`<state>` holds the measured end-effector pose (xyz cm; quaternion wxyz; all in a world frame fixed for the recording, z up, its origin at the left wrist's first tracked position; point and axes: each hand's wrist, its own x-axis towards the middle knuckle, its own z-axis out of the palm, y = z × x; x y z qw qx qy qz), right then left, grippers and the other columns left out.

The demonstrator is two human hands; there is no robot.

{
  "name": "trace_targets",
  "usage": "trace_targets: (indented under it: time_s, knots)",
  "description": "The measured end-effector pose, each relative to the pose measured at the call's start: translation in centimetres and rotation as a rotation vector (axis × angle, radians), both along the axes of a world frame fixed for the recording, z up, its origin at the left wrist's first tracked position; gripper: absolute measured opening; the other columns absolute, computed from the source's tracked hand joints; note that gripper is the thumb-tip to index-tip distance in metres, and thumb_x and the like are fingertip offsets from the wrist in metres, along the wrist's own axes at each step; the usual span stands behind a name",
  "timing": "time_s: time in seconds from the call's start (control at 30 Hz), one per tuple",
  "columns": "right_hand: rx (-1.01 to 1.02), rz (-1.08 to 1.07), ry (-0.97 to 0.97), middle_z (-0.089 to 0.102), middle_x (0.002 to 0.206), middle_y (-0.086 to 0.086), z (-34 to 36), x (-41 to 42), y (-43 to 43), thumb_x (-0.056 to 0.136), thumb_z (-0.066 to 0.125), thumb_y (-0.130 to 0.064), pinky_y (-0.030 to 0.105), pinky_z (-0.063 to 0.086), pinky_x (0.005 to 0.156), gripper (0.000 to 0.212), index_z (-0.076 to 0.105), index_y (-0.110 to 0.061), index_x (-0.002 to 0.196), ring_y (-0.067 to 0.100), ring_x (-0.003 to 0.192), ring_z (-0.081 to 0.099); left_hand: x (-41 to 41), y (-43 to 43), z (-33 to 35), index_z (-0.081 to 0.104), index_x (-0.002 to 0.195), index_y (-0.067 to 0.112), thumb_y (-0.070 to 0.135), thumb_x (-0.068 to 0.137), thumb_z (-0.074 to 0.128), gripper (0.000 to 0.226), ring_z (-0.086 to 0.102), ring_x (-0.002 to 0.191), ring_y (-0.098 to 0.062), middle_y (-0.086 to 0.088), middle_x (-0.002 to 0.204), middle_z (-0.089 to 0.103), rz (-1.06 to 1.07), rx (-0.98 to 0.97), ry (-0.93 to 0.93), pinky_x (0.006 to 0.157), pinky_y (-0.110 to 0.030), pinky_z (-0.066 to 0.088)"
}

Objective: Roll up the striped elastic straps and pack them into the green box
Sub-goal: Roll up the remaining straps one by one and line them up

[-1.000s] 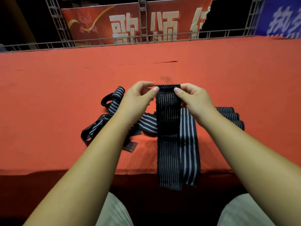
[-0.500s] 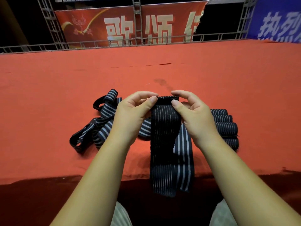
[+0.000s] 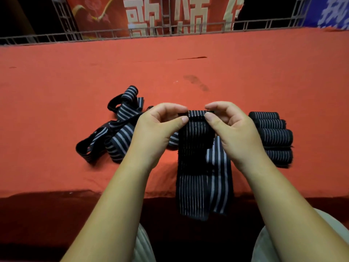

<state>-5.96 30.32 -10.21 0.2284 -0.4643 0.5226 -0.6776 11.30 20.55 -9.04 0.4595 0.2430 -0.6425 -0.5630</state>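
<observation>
- Red fabric banner with pale characters [image 3: 117, 21]: top cut by the upper edge.
- Blue banner with white characters [image 3: 328, 14]: cropped at the right corner.
- Loose heap of black, grey-striped elastic straps [image 3: 117, 137]: right part behind the left hand [image 3: 156, 133].
- Row of rolled striped straps [image 3: 273, 137]: inner ends behind the right hand [image 3: 236, 135].
- Wide-striped flat strap [image 3: 219, 176]: partly under the fine-striped flat strap [image 3: 190, 167].

The fine-striped strap [image 3: 194, 148] at the centre is black with thin white lines running along its length. The wide-striped strap [image 3: 220, 176] half under it, toward 5 o'clock, is black with broader grey-blue bands. The loose straps [image 3: 117, 137] at 9 o'clock carry the same broad grey bands on black, while the rolled straps [image 3: 273, 137] at 3 o'clock show fine pale lines on black. The cloth [image 3: 264, 82] beneath is orange-red, with a dark smudge [image 3: 196, 82] toward 12 o'clock. Further off at 12 o'clock a red banner [image 3: 151, 14] bears cream characters, and at 1 o'clock a blue banner [image 3: 332, 12] bears pale ones.
</observation>
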Motion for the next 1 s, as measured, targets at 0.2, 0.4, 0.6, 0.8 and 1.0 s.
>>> trace_targets:
  time_s: [0.2,0.4,0.6,0.8,1.0]
  knots:
    - [0.073,-0.011,0.130,0.079,0.112,-0.002,-0.9,-1.4,-0.7,0.104,0.069,-0.016,0.037,0.060,0.098,0.029,0.075,-0.028,0.130,0.014,0.108,0.075,-0.8,-0.7,-1.1,0.079,0.117,0.015,0.001,0.094,0.077,0.027,0.076,0.098,-0.012,0.001,0.102,0.082,-0.006,0.103,-0.004,0.082,-0.026,0.058]
    - [0.124,0.003,0.202,0.079,0.112,-0.009,-2.7,-2.1,-0.5,0.106,0.066,-0.014,0.044,0.059,0.101,0.021,0.075,-0.029,0.118,0.011,0.109,0.074,-1.6,-1.1,-3.2,0.084,0.107,0.021,0.015,0.084,0.084,0.024,0.074,0.094,-0.026,-0.010,0.104,0.079,-0.014,0.167,-0.019,0.082,-0.042,0.055]
    - [0.122,-0.038,0.190,0.078,0.114,-0.007,-3.6,-2.3,0.1,0.106,0.066,-0.015,0.040,0.059,0.097,0.021,0.073,-0.024,0.123,0.012,0.109,0.073,-2.1,-1.0,-3.3,0.083,0.107,0.024,0.008,0.094,0.079,0.022,0.072,0.088,-0.024,-0.005,0.103,0.082,-0.042,0.115,-0.073,0.074,-0.039,0.055]
    - [0.130,-0.103,0.031,0.081,0.102,0.000,-4.7,-1.5,0.2,0.107,0.066,-0.021,0.035,0.062,0.088,0.022,0.072,-0.026,0.127,0.016,0.097,0.078,-2.5,-0.7,-2.7,0.080,0.109,0.019,0.003,0.095,0.076,0.022,0.070,0.080,-0.020,-0.011,0.107,0.081,-0.087,0.118,-0.079,0.065,-0.030,0.054]
    - [0.122,-0.061,0.063,0.072,0.077,-0.016,-5.6,-1.8,-1.5,0.105,0.068,-0.020,0.018,0.052,0.067,0.012,0.073,-0.026,0.113,0.000,0.073,0.067,-2.5,-1.7,-4.1,0.079,0.113,0.016,0.001,0.097,0.073,0.022,0.072,0.083,-0.019,-0.006,0.096,0.078,-0.038,0.156,-0.052,0.065,-0.031,0.054]
